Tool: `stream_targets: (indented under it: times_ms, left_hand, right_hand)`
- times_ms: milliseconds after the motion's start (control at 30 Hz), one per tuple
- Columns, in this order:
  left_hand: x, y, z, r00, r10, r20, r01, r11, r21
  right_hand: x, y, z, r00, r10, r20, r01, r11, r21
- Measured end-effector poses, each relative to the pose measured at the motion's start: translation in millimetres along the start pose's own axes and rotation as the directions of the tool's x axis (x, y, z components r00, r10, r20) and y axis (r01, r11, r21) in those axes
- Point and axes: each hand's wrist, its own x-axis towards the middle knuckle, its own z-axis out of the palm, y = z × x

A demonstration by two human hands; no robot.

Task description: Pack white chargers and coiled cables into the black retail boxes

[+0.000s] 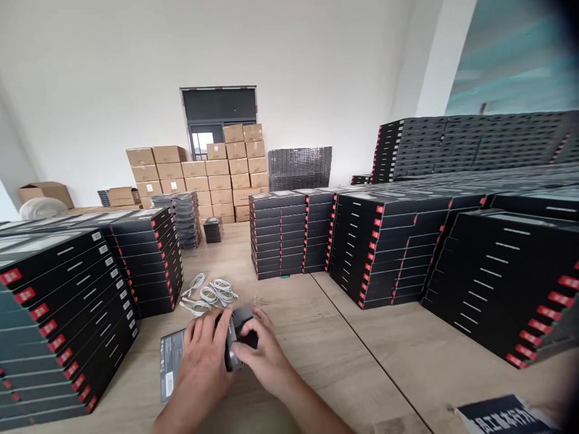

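Near the front of the table, my left hand [208, 349] and my right hand [265, 349] are together around a small dark grey, box-like item [234, 355]. The fingers of my left hand lie over its left side. My right thumb presses on its near face while the other fingers curl round the right side. Much of the item is hidden, so its exact kind is unclear. Partly under my left hand and forearm lies a flat grey printed box [167, 361] with a white label. Just beyond my hands are several coiled white cables [212, 293].
Tall stacks of black boxes with red labels stand on the left [67, 313] and right [389, 253]. A small dark stack [213, 230] and a wrapped grey stack [185, 220] stand farther back. Cardboard cartons [221, 181] line the wall. A dark printed cloth-like piece [502, 416] lies front right.
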Motion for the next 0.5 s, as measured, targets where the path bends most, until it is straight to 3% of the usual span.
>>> stream_targets:
  times_ms: [100,167,233,333,367,433,500]
  left_hand:
    - [-1.8,-10.3,-5.7,0.985,-0.151,0.087,0.146,0.988,0.055]
    - [-5.0,-25.0,-8.7,0.946,-0.279,0.168,0.258,0.957,0.134]
    - [-8.1,-41.8,-10.1,0.880,-0.415,0.232,0.368,0.903,0.222]
    - [-8.3,-56.8,-9.1,0.796,-0.554,0.245,0.486,0.825,0.288]
    - [-7.2,-56.3,-8.1,0.795,-0.555,0.244,0.500,0.828,0.253]
    - [-5.1,-46.4,-5.8,0.841,-0.460,0.284,0.468,0.883,0.045]
    - [-4.3,-29.0,-2.5,0.907,-0.209,0.365,0.331,0.890,-0.314]
  right_hand:
    - [9.3,0.5,-18.5,0.984,0.139,-0.113,-0.099,0.948,0.304]
    - [18.7,5.3,-36.2,0.953,0.280,-0.116,-0.196,0.863,0.466]
    - [26.7,13.7,-53.1,0.930,0.354,-0.098,-0.264,0.830,0.491]
    - [29.8,27.0,-65.6,0.924,0.381,-0.035,-0.336,0.853,0.400]
    - [28.6,29.9,-65.4,0.924,0.383,0.003,-0.358,0.863,0.356]
    - [25.5,32.2,-60.5,0.927,0.365,0.079,-0.373,0.893,0.250]
    - [25.7,30.4,-54.4,0.941,0.314,0.125,-0.330,0.935,0.132]
